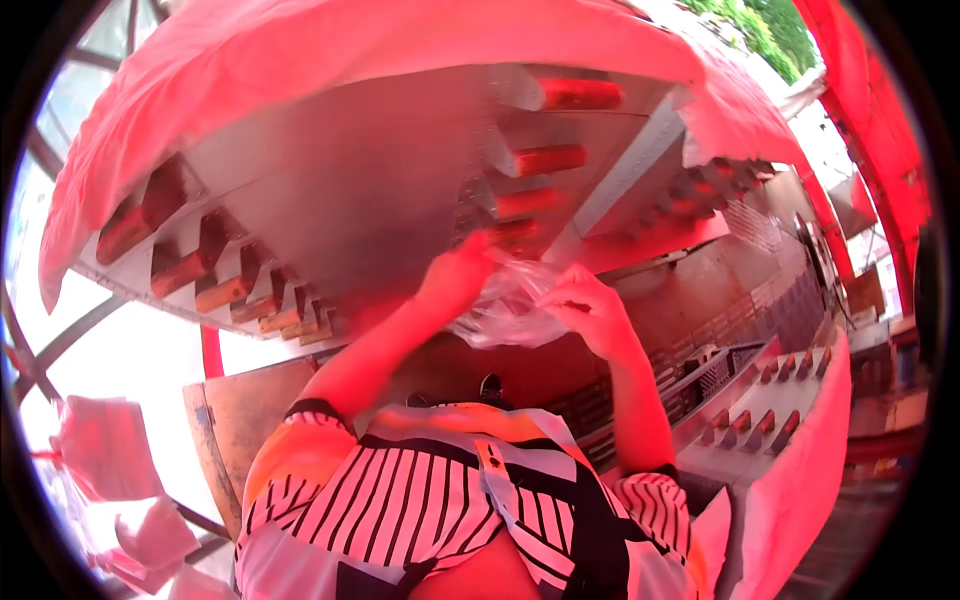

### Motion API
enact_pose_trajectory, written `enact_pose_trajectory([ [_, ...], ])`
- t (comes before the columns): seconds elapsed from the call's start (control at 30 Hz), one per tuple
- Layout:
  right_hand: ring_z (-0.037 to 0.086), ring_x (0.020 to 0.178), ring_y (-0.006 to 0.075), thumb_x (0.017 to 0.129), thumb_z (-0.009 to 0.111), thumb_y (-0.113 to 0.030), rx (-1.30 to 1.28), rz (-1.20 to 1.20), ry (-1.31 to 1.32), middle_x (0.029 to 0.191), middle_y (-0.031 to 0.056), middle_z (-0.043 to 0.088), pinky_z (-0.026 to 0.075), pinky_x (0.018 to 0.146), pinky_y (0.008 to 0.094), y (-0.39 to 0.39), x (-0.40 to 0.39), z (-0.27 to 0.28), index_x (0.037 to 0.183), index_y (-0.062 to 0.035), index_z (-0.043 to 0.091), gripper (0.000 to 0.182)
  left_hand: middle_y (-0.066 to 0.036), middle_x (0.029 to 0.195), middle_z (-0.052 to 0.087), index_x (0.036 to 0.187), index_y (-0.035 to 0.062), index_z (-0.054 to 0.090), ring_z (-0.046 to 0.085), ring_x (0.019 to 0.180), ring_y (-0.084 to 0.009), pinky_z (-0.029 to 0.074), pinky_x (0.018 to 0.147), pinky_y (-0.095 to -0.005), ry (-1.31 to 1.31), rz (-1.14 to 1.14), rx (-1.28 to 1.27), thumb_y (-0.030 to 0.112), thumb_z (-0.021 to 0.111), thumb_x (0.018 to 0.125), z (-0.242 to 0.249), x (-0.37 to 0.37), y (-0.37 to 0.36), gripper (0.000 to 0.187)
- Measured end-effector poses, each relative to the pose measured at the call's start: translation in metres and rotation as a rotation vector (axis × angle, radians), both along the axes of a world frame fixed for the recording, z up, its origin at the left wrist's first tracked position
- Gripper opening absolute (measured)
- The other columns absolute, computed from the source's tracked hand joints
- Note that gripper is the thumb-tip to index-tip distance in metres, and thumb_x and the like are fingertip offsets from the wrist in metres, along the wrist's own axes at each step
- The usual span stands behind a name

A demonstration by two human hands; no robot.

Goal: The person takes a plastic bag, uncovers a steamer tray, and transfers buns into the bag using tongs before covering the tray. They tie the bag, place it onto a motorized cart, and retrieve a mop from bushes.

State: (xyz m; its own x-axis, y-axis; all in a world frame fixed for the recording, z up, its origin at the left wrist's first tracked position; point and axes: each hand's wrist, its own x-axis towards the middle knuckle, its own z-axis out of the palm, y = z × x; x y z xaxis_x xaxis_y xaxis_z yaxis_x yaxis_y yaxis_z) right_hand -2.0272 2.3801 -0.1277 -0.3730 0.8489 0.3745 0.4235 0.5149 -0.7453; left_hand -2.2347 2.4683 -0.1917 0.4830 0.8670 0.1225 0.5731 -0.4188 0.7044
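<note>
A crumpled, clear plastic bag [510, 312] hangs between my two hands in front of my body. My left hand [455, 275] is closed on the bag's upper left part; its fingertips are blurred. On the bag's right side my right hand [588, 303] pinches the plastic with bent fingers. I cannot make out anything inside the bag. Just beyond my hands, a row of blades with wooden handles [550, 160] lies on a large flat surface [370, 170].
Another row of wooden-handled blades [225, 292] lines the left edge. Pinkish cloth [400, 45] hangs along the far edge. At lower right stands a cloth-edged stand [735, 435] holding several small blades. A wooden panel [240, 410] stands at left. Red light tints everything.
</note>
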Motion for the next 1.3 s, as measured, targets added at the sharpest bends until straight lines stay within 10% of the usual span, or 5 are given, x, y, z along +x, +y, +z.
enact_pose_trajectory([
  [0.17, 0.057, 0.078, 0.0282, 0.085, 0.045, -0.007, 0.006, -0.780, -0.929, 0.089, 0.0107, 0.057, 0.047, 0.068, 0.0365, -0.022, 0.123, -0.005, 0.098, -0.0080, 0.057, 0.018, -0.018, 0.089, 0.062, 0.111, 0.0064, 0.050, 0.061, 0.080, -0.0357, 0.049, 0.069, -0.0392, -0.097, 0.036, 0.103, 0.022, 0.045, 0.087, 0.107, 0.015, -0.001, 0.029],
  [0.5, 0.061, 0.081, 0.0259, 0.078, 0.062, -0.013, -0.302, -0.123, -0.235, 0.085, 0.0130, 0.063, 0.048, 0.078, 0.0354, -0.029, 0.153, -0.003, 0.090, -0.0012, 0.062, 0.017, -0.007, 0.102, 0.059, 0.104, 0.0176, 0.063, 0.054, 0.098, -0.0253, 0.046, 0.081, -0.0359, 0.166, -0.632, -0.058, 0.008, 0.051, 0.074, -0.093, -0.008, -0.051, 0.033],
  [0.87, 0.048, 0.116, 0.0288, 0.072, 0.059, -0.061, -0.008, -0.575, -0.442, 0.132, 0.0198, 0.043, 0.037, 0.096, 0.0378, 0.341, 0.130, 0.255, 0.133, 0.0001, 0.036, 0.090, -0.004, 0.086, 0.065, 0.090, 0.0049, 0.068, 0.058, 0.082, -0.0117, 0.045, 0.070, -0.0237, -0.239, 0.230, -0.635, -0.004, 0.049, 0.075, 0.076, -0.134, -0.136, 0.027],
  [1.1, 0.046, 0.118, 0.0305, 0.061, 0.071, -0.058, 0.101, 0.051, -0.784, 0.129, 0.0210, 0.046, 0.035, 0.099, 0.0365, 0.360, 0.062, 0.265, 0.138, 0.0028, 0.021, 0.109, -0.004, 0.093, 0.058, 0.108, -0.0004, 0.055, 0.050, 0.076, -0.0077, 0.040, 0.065, -0.0191, -0.056, 1.207, 1.020, 0.009, 0.047, 0.087, 0.314, -0.327, -0.198, 0.025],
  [1.3, 0.061, 0.092, 0.0272, 0.055, 0.075, -0.052, -0.181, -0.216, -0.570, 0.105, 0.0191, 0.061, 0.048, 0.079, 0.0337, 0.419, 0.047, 0.224, 0.119, 0.0067, 0.050, 0.091, -0.015, 0.101, 0.060, 0.104, -0.0060, 0.058, 0.059, 0.068, -0.0187, 0.043, 0.051, -0.0209, 0.255, 0.536, 1.694, -0.003, 0.052, 0.077, 0.432, -0.156, -0.011, 0.028],
])
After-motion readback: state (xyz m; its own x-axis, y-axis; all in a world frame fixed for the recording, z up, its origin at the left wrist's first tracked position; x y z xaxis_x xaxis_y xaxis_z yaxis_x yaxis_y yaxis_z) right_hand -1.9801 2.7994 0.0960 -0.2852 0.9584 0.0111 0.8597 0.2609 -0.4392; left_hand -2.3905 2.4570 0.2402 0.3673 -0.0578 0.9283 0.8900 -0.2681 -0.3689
